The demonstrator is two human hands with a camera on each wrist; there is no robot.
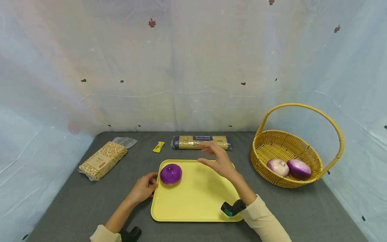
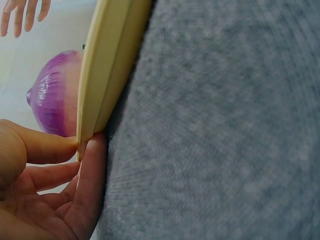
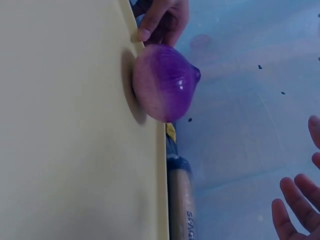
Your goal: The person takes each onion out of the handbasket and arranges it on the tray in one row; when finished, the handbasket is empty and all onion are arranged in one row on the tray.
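Note:
A purple onion [image 1: 171, 174] sits on the upper left part of the yellow tray [image 1: 199, 201]. My left hand [image 1: 143, 188] is at the tray's left edge; in the left wrist view its thumb and fingers [image 2: 92, 185] pinch the rim. Above the tray's upper right part hovers my right hand [image 1: 218, 159], fingers spread and holding nothing. In the right wrist view that hand's fingertips [image 3: 300, 200] are apart from the onion [image 3: 165, 82]. Two more onions, a pale one [image 1: 278, 167] and a purple one [image 1: 299, 168], lie in the wicker basket [image 1: 272, 139].
The basket, with a tall arched handle, stands right of the tray. Behind the tray lies a spaghetti pack [image 1: 188, 142], partly covered by the right hand. A small yellow packet [image 1: 158, 147] and a bag of beige beans or kernels [image 1: 104, 160] lie to the left on the grey tabletop [image 1: 75, 208].

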